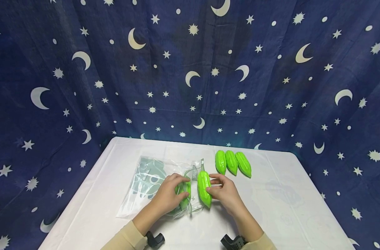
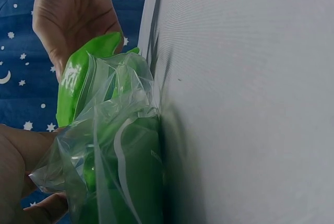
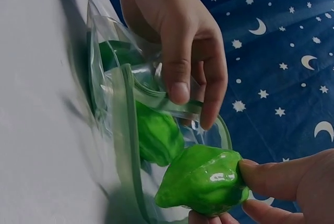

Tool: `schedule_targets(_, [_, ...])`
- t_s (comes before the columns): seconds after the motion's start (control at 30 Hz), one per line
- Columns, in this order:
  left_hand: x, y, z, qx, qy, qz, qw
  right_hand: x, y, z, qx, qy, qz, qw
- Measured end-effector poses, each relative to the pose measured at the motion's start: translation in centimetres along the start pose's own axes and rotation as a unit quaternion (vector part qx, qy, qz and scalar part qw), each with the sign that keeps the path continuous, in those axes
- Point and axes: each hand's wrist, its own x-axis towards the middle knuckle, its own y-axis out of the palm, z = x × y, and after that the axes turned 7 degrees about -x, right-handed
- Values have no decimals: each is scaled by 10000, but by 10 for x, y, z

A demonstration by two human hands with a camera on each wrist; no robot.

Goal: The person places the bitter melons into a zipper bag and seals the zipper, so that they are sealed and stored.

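Observation:
My left hand [image 1: 169, 192] pinches the rim of a clear zip bag [image 1: 136, 194] with a grey-green animal print, lying on the table with its mouth toward the right. In the right wrist view the thumb and fingers of that hand lie over the bag's spread rim [image 3: 129, 145]. One bright green, ridged fruit-like piece [image 3: 156, 135] with a pointed end is inside the bag. My right hand [image 1: 225, 192] holds a similar glossy green piece [image 1: 204, 189] between thumb and fingers, right at the bag's mouth. The left wrist view has this held piece [image 2: 75, 83] beside the clear plastic.
Three more green ridged pieces [image 1: 231, 162] lie side by side on the white table [image 1: 280, 208], toward the back right. Behind the table hangs a dark blue cloth [image 1: 177, 62] with moons and stars.

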Motion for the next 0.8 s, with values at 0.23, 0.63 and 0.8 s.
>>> schedule_targets(0.23, [1, 0, -1, -47, 48, 1, 10000, 0, 11, 0, 73, -22, 15, 10000])
schedule_targets(0.63, [0, 1, 0, -61, 59, -10, 10000, 5, 26, -4, -4, -4, -142, 9999])
schedule_targets(0.8, [1, 1, 0, -39, 88, -21, 10000, 5, 31, -8, -35, 46, -237, 9997])
